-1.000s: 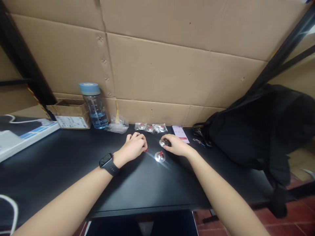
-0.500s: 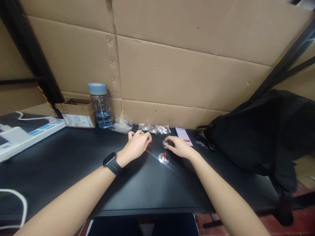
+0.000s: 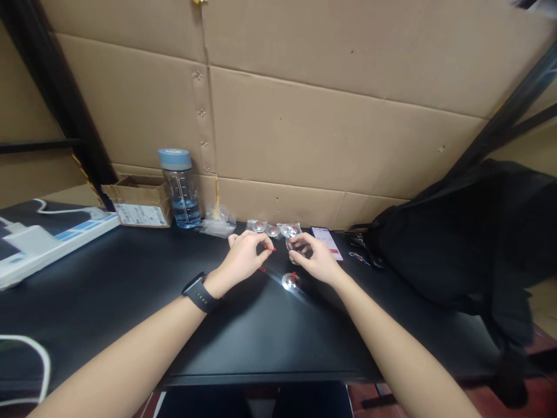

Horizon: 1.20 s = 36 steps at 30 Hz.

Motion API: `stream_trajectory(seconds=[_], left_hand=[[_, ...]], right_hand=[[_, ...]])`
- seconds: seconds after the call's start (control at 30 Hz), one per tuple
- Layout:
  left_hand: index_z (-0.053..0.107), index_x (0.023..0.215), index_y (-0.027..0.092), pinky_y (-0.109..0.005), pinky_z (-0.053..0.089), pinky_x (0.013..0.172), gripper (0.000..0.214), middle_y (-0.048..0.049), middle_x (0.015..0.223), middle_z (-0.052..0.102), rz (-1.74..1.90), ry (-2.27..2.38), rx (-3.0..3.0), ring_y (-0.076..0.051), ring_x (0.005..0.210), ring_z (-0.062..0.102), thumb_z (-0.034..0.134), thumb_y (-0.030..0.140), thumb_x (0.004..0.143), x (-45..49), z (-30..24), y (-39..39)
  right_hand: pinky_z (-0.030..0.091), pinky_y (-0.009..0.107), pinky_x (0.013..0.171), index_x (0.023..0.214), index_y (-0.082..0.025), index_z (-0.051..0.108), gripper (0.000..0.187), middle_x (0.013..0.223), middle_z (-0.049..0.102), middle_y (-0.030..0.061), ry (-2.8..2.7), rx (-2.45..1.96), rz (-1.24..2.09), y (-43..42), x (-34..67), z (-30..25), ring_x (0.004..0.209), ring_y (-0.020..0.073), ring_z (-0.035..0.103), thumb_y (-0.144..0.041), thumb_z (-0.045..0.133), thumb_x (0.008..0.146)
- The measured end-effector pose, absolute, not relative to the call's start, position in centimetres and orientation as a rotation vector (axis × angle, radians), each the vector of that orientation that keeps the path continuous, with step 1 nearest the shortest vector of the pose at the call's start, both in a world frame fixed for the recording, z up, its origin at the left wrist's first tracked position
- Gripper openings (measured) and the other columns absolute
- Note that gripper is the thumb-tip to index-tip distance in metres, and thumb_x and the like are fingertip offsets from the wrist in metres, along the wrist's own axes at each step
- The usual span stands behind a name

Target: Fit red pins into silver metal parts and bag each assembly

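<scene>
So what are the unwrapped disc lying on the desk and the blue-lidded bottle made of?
Disc: probably metal, polished, judging by its silvery sheen and bright reflection. Bottle body: clear and glossy, likely plastic, though glass is possible; liquid shows through. Lid: light blue, apparently matte plastic, from its opaque, even colour.

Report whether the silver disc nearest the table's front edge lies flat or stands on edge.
Flat: the silver disc shows its round face on the black table, red loop at its middle.
</scene>
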<state>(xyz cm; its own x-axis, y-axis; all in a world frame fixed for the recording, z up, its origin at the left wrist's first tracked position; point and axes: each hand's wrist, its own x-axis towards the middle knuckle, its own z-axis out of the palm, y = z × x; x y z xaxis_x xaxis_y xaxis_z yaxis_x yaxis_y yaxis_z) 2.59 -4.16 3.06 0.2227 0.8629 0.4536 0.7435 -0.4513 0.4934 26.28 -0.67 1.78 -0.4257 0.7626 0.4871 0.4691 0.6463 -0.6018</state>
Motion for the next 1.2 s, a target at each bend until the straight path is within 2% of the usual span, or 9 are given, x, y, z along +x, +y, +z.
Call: stream_trajectory(seconds=[0.17, 0.43, 0.67, 0.97, 1.2], left_hand=[[0.072, 0.099, 0.030, -0.042, 0.032, 0.093, 0.012, 0.0009, 0.099, 0.078, 1.114, 1.526, 2.283, -0.025, 0.107, 0.063, 0.069, 0.029, 0.088, 2.8, 3.2, -4.4], [0.076, 0.093, 0.031, -0.042, 0.032, 0.095, 0.011, 0.0005, 0.107, 0.075, 1.176, 1.469, 2.344, -0.024, 0.110, 0.061, 0.066, 0.037, 0.094, 3.1, 3.5, -4.9], [0.077, 0.091, 0.030, -0.043, 0.033, 0.097, 0.009, -0.0026, 0.118, 0.064, 1.392, 1.488, 2.380, -0.025, 0.119, 0.055, 0.069, 0.034, 0.092, 3.6, 3.7, -5.6], [0.077, 0.089, 0.029, -0.046, 0.033, 0.097, 0.007, -0.0051, 0.120, 0.062, 1.472, 1.553, 2.510, -0.028, 0.120, 0.050, 0.070, 0.031, 0.090, 4.0, 3.7, -6.1], [0.076, 0.090, 0.029, -0.045, 0.034, 0.094, 0.008, -0.0057, 0.120, 0.062, 1.504, 1.593, 2.474, -0.028, 0.117, 0.051, 0.069, 0.030, 0.091, 4.2, 3.8, -6.3]], right_hand=[[0.054, 0.034, 0.078, 0.110, -0.023, 0.063, 0.027, 0.111, 0.072, 0.0065, -2.019, -0.884, 0.576, -1.5, 25.5, 1.9, 0.098, 0.0214, 0.069, -0.028, 0.069, 0.085], [0.054, 0.035, 0.086, 0.108, -0.025, 0.057, 0.026, 0.129, 0.066, 0.0099, -1.838, -0.733, 0.851, -2.8, 24.3, 2.0, 0.113, 0.0220, 0.065, -0.031, 0.070, 0.087], [0.051, 0.037, 0.095, 0.111, -0.027, 0.054, 0.030, 0.134, 0.063, 0.0090, -1.740, -0.584, 1.078, -3.5, 23.7, 2.0, 0.120, 0.0221, 0.061, -0.034, 0.073, 0.088], [0.051, 0.034, 0.089, 0.111, -0.028, 0.055, 0.029, 0.136, 0.062, 0.0086, -1.737, -0.528, 1.089, -3.7, 23.4, 2.0, 0.120, 0.0221, 0.061, -0.029, 0.074, 0.089], [0.052, 0.035, 0.090, 0.109, -0.027, 0.053, 0.030, 0.138, 0.061, 0.0089, -1.698, -0.518, 1.111, -4.1, 23.2, 1.9, 0.119, 0.0216, 0.062, -0.028, 0.075, 0.087]])
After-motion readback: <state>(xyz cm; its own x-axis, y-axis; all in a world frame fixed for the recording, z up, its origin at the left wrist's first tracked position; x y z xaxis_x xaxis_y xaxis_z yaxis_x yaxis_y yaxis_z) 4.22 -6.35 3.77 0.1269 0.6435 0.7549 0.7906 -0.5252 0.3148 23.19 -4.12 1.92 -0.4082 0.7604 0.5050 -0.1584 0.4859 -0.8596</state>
